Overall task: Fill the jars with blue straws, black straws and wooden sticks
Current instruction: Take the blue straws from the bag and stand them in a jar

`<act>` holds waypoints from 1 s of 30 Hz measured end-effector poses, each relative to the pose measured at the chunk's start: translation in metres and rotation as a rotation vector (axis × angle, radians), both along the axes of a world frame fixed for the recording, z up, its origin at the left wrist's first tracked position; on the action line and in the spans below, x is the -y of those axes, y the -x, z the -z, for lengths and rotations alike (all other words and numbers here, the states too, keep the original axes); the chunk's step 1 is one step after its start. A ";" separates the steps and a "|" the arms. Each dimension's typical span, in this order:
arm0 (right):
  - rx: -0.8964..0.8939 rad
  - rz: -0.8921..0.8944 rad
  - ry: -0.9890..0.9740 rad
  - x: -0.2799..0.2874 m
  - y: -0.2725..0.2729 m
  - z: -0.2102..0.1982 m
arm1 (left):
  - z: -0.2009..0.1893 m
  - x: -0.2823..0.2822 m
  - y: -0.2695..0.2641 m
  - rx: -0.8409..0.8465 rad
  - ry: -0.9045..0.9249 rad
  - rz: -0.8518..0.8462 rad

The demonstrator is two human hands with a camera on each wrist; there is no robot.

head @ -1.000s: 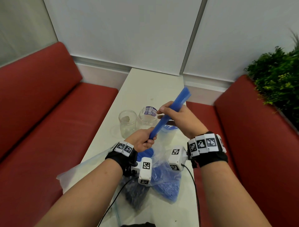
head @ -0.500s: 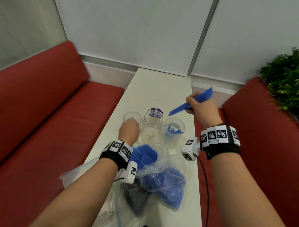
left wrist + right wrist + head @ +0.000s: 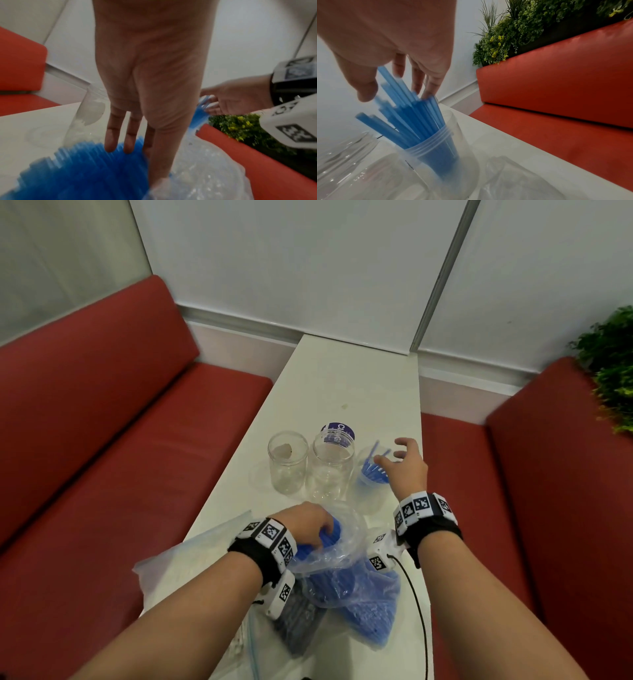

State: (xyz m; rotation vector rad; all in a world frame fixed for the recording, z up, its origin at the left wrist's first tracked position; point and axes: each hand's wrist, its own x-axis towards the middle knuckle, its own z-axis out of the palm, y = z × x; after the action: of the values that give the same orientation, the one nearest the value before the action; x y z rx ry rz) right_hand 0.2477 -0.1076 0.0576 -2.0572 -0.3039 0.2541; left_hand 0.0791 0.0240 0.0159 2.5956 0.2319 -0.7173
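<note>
Head view. Half a second ago, carried a bundle of blue straws in the right grip [image 3: 406,465]; now released, fingers spread and holding nothing, right of centre, just above the right jar [image 3: 363,497]. Delivered, then: the blue straws [image 3: 373,470] standing inside that jar, some ends leaning out toward the fingers. Meanwhile, brought the left grip [image 3: 305,523] down from the jars to the mouth of the clear bag [image 3: 346,546] in the lower centre, onto the bagged straws [image 3: 359,594]. Probably means one load done and the next fetch starting. Middle jar [image 3: 330,467] and left jar [image 3: 287,462] without any straws or sticks yet; black straws [image 3: 298,625] lying in their bag at the bottom, under the left wrist.

Left wrist view. Left grip [image 3: 147,81] not closed: fingers [image 3: 111,138] nearly straight, tips touching the ends of the bagged straws [image 3: 82,169] in the lower left, thumb reaching down beside them into the plastic. Nothing grasped so far.

Right wrist view. Right grip [image 3: 393,33] loose in the upper left, fingertips [image 3: 429,86] touching or nearly touching the tops of the blue straws [image 3: 416,115]; cannot tell which because of blur. Straws fanned out, lower ends inside the right jar [image 3: 436,142] at centre.
</note>
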 end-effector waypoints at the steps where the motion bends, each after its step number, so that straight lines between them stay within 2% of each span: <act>1: 0.020 -0.008 -0.022 0.000 0.000 0.000 | 0.002 0.004 0.001 -0.006 -0.067 0.054; 5: 0.133 -0.059 -0.020 0.003 0.004 0.000 | 0.001 0.012 0.002 -0.041 -0.197 0.122; 9: 0.239 -0.095 0.055 0.005 0.013 0.003 | -0.011 0.016 0.000 -0.102 -0.162 0.054; 12: 0.413 -0.048 -0.034 0.006 0.024 0.000 | -0.022 0.011 0.001 -0.057 -0.125 0.008; 14: 0.442 -0.110 -0.101 0.007 0.034 -0.003 | -0.029 0.005 0.001 -0.070 -0.100 -0.015; 16: 0.338 -0.249 -0.147 0.006 0.044 -0.004 | -0.037 0.000 -0.001 -0.098 -0.096 -0.035; 18: 0.152 -0.421 -0.105 0.004 0.052 -0.004 | -0.045 -0.007 -0.003 -0.107 -0.102 -0.056; 23: -0.165 -0.819 0.285 -0.004 0.077 0.014 | -0.069 -0.017 -0.004 -0.068 -0.150 -0.019; 27: -0.148 -0.823 0.293 -0.006 0.093 0.036 | -0.087 -0.023 -0.007 0.007 -0.143 0.018; 30: -0.232 -0.745 0.110 -0.003 0.098 0.043 | -0.095 -0.027 -0.005 0.187 -0.006 -0.089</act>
State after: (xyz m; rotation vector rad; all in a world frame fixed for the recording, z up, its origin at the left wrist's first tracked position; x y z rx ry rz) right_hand 0.1496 -0.1045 0.0145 -1.9165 -0.9206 0.9674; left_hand 0.0843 0.0513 0.1107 2.6184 0.2899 -0.4405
